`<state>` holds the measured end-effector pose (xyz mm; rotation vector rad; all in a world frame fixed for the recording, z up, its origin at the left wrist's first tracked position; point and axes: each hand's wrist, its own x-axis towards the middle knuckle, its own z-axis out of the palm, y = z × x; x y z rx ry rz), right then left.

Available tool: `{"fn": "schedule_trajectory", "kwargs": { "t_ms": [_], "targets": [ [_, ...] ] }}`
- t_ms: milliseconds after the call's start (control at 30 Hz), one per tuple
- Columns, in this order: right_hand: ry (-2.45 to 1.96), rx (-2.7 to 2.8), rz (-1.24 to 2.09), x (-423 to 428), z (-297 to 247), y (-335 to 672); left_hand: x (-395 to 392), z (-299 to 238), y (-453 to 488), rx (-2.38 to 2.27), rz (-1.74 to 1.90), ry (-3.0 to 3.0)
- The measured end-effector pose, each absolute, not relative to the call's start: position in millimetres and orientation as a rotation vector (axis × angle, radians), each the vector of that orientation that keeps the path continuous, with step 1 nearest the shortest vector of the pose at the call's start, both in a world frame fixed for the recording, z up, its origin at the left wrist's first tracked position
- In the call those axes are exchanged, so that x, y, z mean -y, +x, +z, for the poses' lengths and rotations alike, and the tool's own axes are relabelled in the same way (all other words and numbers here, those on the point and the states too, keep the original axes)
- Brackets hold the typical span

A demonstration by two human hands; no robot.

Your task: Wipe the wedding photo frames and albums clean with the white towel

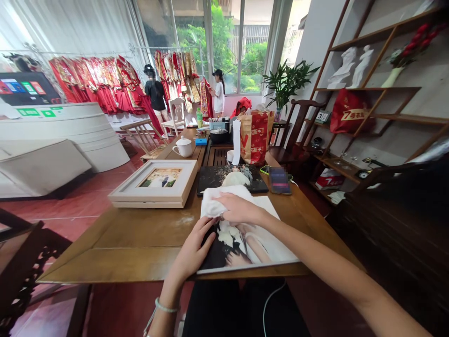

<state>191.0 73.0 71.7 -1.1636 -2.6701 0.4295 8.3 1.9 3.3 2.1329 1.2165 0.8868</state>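
Note:
A large photo print lies flat at the near edge of the wooden table. My left hand rests flat on the print's left edge, fingers stretched out. My right hand presses a white cloth onto the upper part of the print, fingers curled over the cloth. Just behind lies a second, dark print.
Stacked white picture frames sit at the table's left. A phone, white teapot, tea tray and red bag stand farther back. Two people stand by racks of red garments. Wooden chairs and shelves lie to the right.

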Motion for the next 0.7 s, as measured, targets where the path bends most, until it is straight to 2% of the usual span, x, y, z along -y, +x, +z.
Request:
{"fn": "schedule_trajectory", "kwargs": {
  "t_ms": [233,533,700],
  "targets": [
    [-1.139,2.656,0.403,-75,72,154,0,3,10,-1.234,0.892,2.123],
    [-1.516,2.459,0.317,-62,49,270,-1,8,10,-1.171,0.878,2.097],
    [-1.417,2.499,0.281,-3,35,292,-1,7,10,-1.175,0.875,2.106]
  ]
}}
